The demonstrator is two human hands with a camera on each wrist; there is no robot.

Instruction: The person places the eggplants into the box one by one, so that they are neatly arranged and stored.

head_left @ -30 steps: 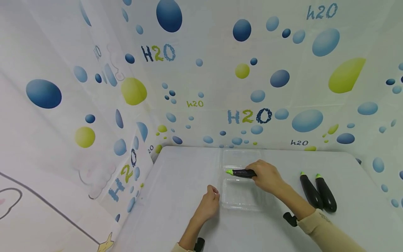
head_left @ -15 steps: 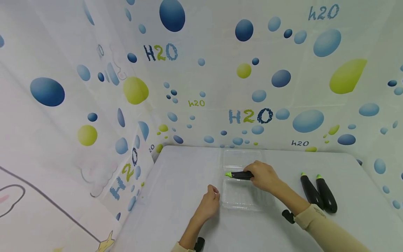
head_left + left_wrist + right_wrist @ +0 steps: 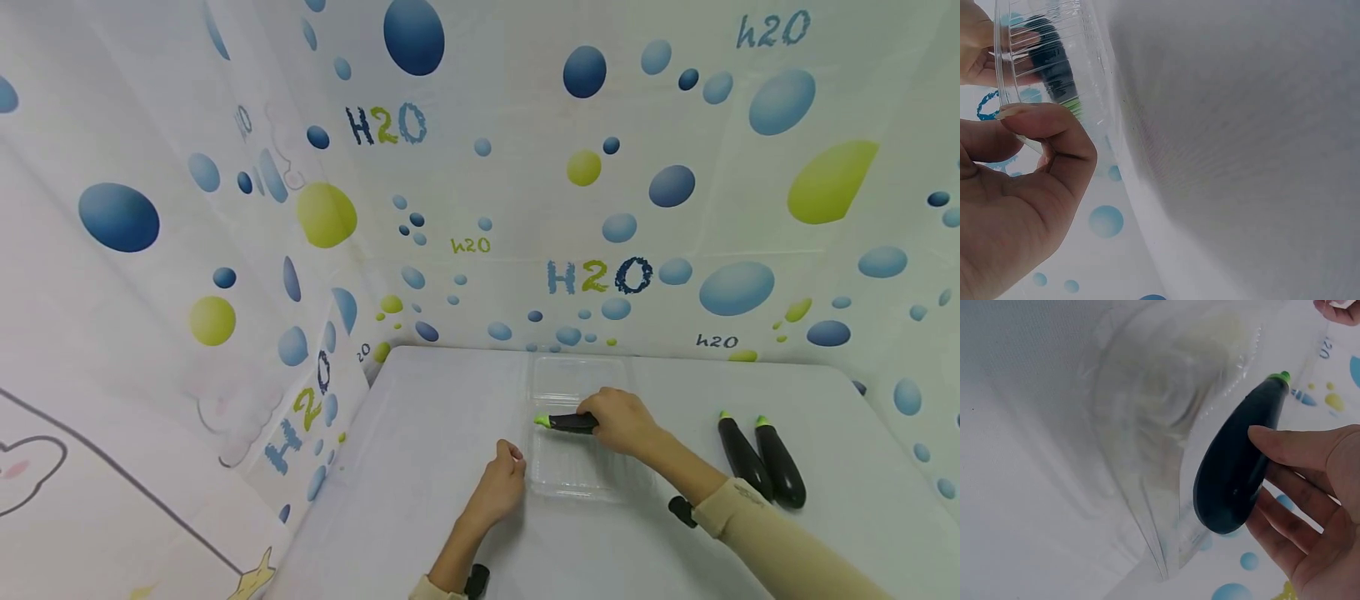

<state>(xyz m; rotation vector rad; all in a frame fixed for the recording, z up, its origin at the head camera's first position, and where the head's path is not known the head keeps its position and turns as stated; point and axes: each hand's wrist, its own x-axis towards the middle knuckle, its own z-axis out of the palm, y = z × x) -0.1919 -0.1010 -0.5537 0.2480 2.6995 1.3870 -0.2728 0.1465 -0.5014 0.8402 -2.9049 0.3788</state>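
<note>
My right hand [image 3: 621, 422] holds a dark eggplant [image 3: 572, 423] with a bright green stem end, lying crosswise over the clear plastic container [image 3: 577, 487]. In the right wrist view the thumb and fingers grip the eggplant [image 3: 1238, 462] from its side. At the container's left edge, my left hand [image 3: 498, 483] has its fingers curled. Seen from the left wrist, the thumb and forefinger of that hand [image 3: 1029, 181] pinch the rim of the container [image 3: 1007, 56]. Whether the eggplant touches the container's floor cannot be told.
Two more eggplants, one [image 3: 742, 458] beside the other [image 3: 780, 462], lie on the white table [image 3: 420, 417] to the right. The container's second half [image 3: 577, 375] lies toward the back. A curtain [image 3: 510, 192] with blue and green dots hangs behind the table.
My right hand has moved slightly nearer and to the left, lowering the eggplant over the container's near half. The left hand has stayed at the container's edge.
</note>
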